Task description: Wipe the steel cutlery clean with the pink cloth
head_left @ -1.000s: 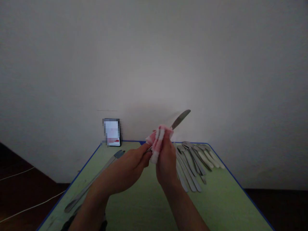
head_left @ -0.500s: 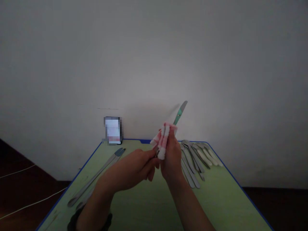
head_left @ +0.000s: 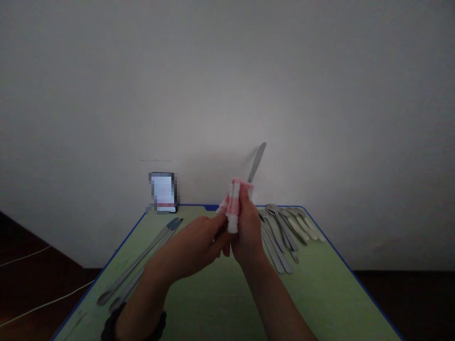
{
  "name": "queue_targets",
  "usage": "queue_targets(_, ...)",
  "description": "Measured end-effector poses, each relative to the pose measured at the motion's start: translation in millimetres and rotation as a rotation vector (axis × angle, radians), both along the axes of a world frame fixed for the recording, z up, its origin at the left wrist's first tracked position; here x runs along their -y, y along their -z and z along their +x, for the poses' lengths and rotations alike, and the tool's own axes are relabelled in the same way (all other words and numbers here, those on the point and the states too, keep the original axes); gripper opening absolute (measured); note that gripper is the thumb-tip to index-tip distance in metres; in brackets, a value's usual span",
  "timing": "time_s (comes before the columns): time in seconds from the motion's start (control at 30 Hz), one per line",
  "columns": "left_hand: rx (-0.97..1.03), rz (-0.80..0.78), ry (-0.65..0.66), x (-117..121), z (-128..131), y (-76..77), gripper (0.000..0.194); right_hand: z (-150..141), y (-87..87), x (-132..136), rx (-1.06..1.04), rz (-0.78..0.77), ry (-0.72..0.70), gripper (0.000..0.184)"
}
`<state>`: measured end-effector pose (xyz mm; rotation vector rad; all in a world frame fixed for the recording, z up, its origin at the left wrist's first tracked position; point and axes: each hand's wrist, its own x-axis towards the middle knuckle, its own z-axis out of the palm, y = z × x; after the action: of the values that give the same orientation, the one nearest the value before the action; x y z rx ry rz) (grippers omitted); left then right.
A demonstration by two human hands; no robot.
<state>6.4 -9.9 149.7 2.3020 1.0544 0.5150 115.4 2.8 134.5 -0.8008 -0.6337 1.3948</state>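
Observation:
A table knife (head_left: 258,162) points up and away, its grey blade sticking out above a folded pink and white cloth (head_left: 233,204). My right hand (head_left: 250,232) is closed round the cloth, which wraps the knife's middle. My left hand (head_left: 204,239) is closed in a pinch at the knife's lower end, just under the cloth. Fingers and cloth hide most of that end. Both hands are held above the green table (head_left: 213,303).
Several spoons and forks (head_left: 280,232), some with white handles (head_left: 307,229), lie at the table's right. Two long metal utensils (head_left: 138,260) lie at the left, partly behind my left forearm. A lit, blurred-out phone (head_left: 164,192) leans against the wall (head_left: 227,85).
The hands, cloth and knife have shifted slightly left, and the view has moved a little too. The blade, earlier partly green with reflection, now looks plain grey.

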Motion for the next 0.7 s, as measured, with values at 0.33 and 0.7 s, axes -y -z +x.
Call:
queue_targets(0.33,0.009,-0.054,-0.022,0.7,4.7,-5.3,0.027,0.2,-0.6,-3.1,-0.036,0.042,-0.028,0.047)
queue_targets(0.7,0.153,-0.322,0.096,2.9,-13.2,-9.3,0.033,-0.3,-3.6,0.8,-0.043,0.088,0.037,0.050)
